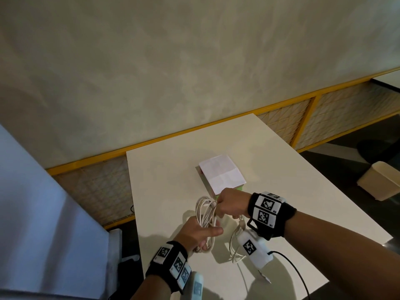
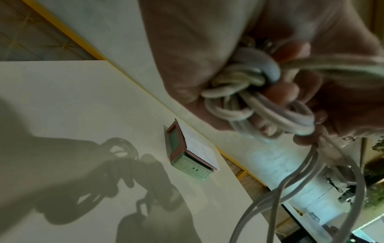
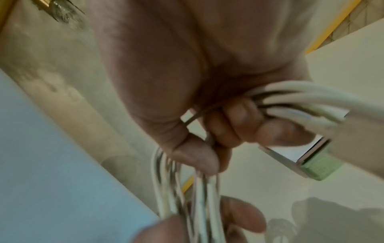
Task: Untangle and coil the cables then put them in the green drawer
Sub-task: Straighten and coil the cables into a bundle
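The white cables (image 1: 205,215) hang in a loose bundle just above the counter (image 1: 292,191), near the green drawer (image 2: 192,166); the left hand (image 1: 198,232) is curled round the lower loops and the right hand (image 1: 230,205) is closed on the upper strands. They look light, limp and rather smooth, so the turns will likely spring open and slide; best to grip across all the loops at once, not one strand.

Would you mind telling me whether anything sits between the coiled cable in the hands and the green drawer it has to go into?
Nothing visible lies on the table between them. The cable bundle is held by the left hand and right hand just in front of the green drawer. The drawer looks closed, so its own front blocks entry until it is pulled open.
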